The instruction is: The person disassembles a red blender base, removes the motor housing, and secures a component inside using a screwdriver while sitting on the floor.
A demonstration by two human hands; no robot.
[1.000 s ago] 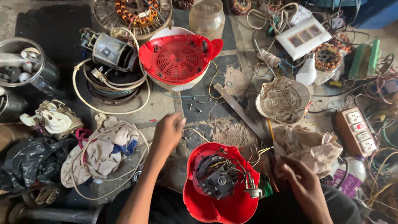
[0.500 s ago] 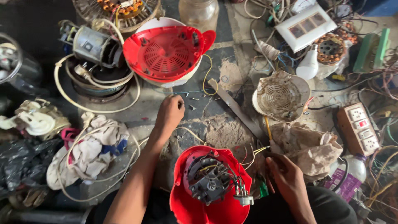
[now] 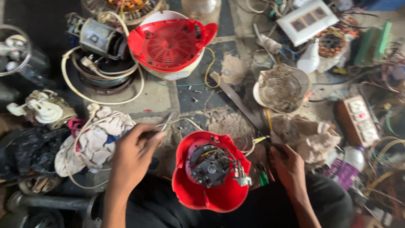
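— Since half a second ago, what has changed?

— Back toward the body comes the left hand (image 3: 133,158): earlier it reached out to the small screws on the floor, and now it sits nearer the lap, fingers pinched together on a thin metal tool (image 3: 165,123), tweezers or a small driver, I cannot tell which. The view has also swung a little.

— Start from the left edge of the floor, then.

— A crumpled cloth with white cord (image 3: 95,137) lies just left of that hand. Beyond it, toward the far edge, sits a motor in a coil of cable (image 3: 99,40), and beside that a red grille housing on a white base (image 3: 171,44).

— And the piece being worked on?

— The red motor housing (image 3: 209,173) rests at the near edge, against the person's lap, open side up, black motor and wires showing. It lies just right of the left hand.

— How does the tool point?

— Its long axis runs up and to the right, away from the hand, tip over the dusty floor and above the housing's left rim. The left hand is the nearer one to the motor.

— The right hand (image 3: 289,166)?

— It rests just right of the housing, fingers curled near a yellow wire; whether it grips anything I cannot tell. Farther right lie crumpled brown paper (image 3: 310,137) and a white dusty grille (image 3: 280,88).
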